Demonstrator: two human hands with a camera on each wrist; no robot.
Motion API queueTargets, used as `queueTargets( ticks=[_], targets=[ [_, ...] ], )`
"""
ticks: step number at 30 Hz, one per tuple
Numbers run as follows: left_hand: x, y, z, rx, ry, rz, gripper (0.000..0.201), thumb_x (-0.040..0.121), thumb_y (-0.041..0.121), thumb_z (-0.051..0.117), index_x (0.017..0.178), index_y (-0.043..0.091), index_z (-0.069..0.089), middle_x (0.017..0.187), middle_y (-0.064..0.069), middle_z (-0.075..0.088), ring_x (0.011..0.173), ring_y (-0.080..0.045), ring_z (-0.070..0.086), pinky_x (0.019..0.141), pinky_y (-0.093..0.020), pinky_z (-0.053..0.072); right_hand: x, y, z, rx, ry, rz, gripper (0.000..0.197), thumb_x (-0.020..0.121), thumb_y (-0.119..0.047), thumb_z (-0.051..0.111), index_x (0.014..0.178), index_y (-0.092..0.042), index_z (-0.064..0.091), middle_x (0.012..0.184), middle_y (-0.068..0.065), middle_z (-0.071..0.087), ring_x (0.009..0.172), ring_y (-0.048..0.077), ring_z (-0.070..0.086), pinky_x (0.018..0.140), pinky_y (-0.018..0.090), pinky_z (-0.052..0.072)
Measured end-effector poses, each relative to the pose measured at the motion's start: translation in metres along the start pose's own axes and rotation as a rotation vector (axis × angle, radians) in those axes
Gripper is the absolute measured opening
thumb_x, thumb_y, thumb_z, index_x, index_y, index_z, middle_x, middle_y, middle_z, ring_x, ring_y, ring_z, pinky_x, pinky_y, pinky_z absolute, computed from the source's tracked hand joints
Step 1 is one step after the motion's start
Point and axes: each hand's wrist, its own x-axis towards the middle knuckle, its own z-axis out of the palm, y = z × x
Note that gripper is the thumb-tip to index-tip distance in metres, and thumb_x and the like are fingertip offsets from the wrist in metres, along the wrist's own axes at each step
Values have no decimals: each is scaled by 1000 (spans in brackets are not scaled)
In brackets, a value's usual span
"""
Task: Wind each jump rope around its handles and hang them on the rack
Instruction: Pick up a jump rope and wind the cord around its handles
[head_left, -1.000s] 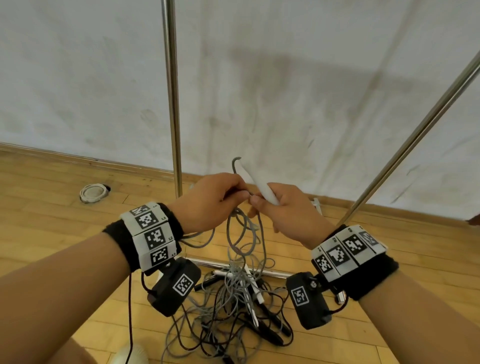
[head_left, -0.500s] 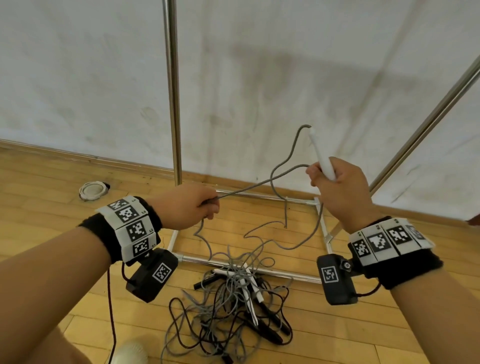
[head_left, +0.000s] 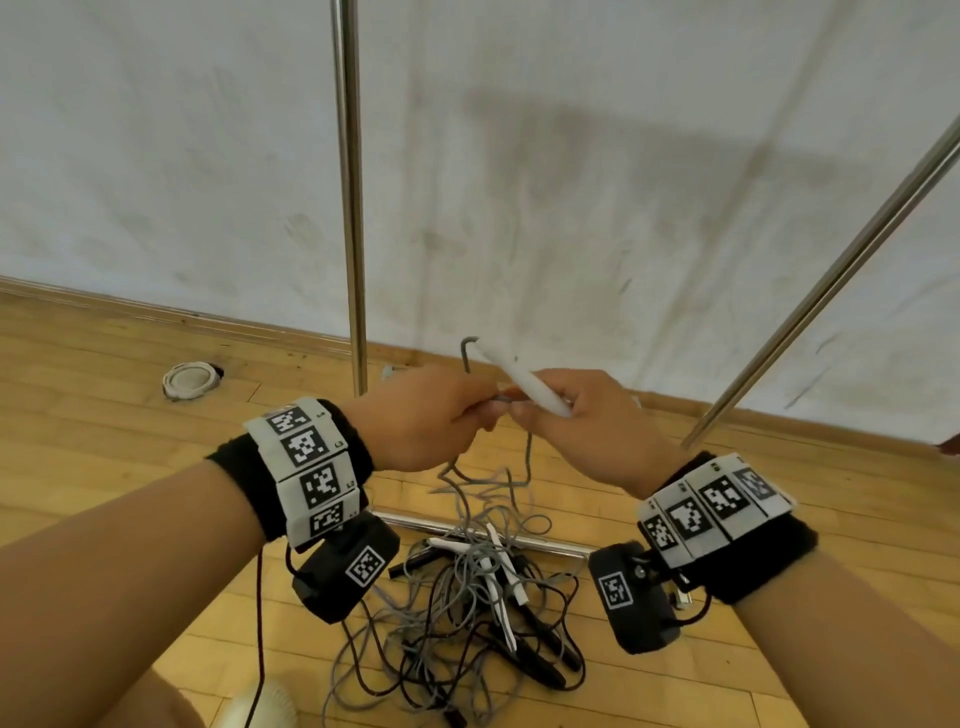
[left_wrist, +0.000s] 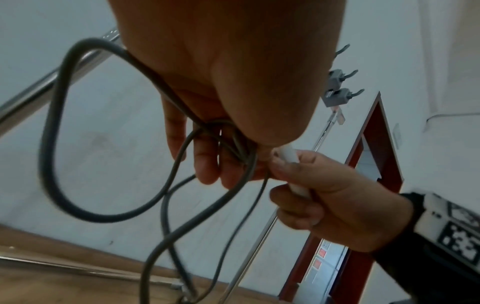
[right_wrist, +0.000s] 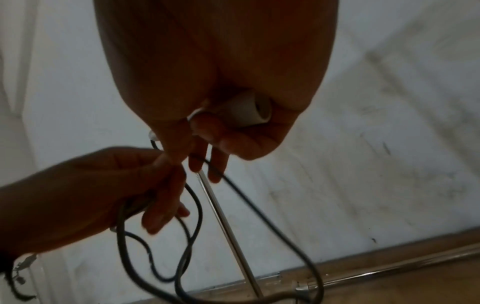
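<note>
The right hand (head_left: 592, 426) had its grip closed round a white handle (head_left: 519, 379) of a jump rope, the handle slanting up and to the left out of the fist, with a grey cord (head_left: 467, 358) bending out of its upper tip. In the right wrist view the open butt end of that handle (right_wrist: 253, 112) showed between the curled fingers. The left hand (head_left: 421, 421) sat just beside the right one, the two touching at the fingertips, and its grip was closed on several loops of the grey cord (left_wrist: 103, 185), which passed under the thumb and across the fingers (left_wrist: 205, 164). From the two hands the cord hung down to a tangled pile of jump ropes (head_left: 467, 613) on the wooden floor (head_left: 104, 415), grey and black cords mixed with white and black handles. The pile lay across the bottom bar of a metal rack (head_left: 349, 208), whose upright poles stood before a white wall (head_left: 623, 156). A white round object (head_left: 189, 381) lay on the floor by the wall, well apart from the pile.
</note>
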Motion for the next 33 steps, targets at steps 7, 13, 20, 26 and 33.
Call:
queueTargets(
  ticks=[7, 13, 20, 26, 33],
  targets=[
    [-8, -13, -9, -46, 126, 24, 29, 98, 44, 48, 77, 26, 56, 69, 3, 60, 58, -8, 55, 52, -26, 40, 6, -2, -14, -49, 87, -27, 26, 90, -31, 69, 67, -23, 59, 52, -14, 47, 47, 3, 41, 48, 15, 31],
    [-16, -27, -15, -36, 43, 8, 10, 94, 38, 61, 88, 29, 63, 84, 16, 64, 80, 4, 59, 63, -11, 40, 3, 8, -32, 15, 207, 2, 20, 91, -26, 68, 72, -19, 65, 52, -13, 49, 45, 3, 41, 46, 14, 33],
    [-19, -40, -21, 79, -90, -113, 11, 97, 24, 53, 92, 28, 62, 86, 11, 64, 77, -3, 59, 61, -12, 39, 2, 23, -53, -10, 401, 31, 28, 89, -29, 69, 69, -11, 62, 53, -6, 43, 49, 9, 36, 50, 25, 33],
    [-23, -45, -19, 40, -64, -173, 27, 101, 30, 49, 75, 29, 55, 70, 11, 57, 60, 0, 52, 54, -13, 32, -6, 36, -69, 65, 395, 168, 12, 83, -24, 74, 85, -35, 75, 85, -9, 70, 68, 11, 60, 64, 29, 49],
    [-14, -15, -12, -125, 57, -82, 13, 99, 24, 54, 93, 21, 65, 79, 10, 69, 72, 2, 64, 61, -8, 45, -3, 14, -33, 111, 214, 96, 18, 82, -20, 77, 92, -34, 74, 86, -20, 70, 66, -3, 61, 55, 7, 43]
  ],
)
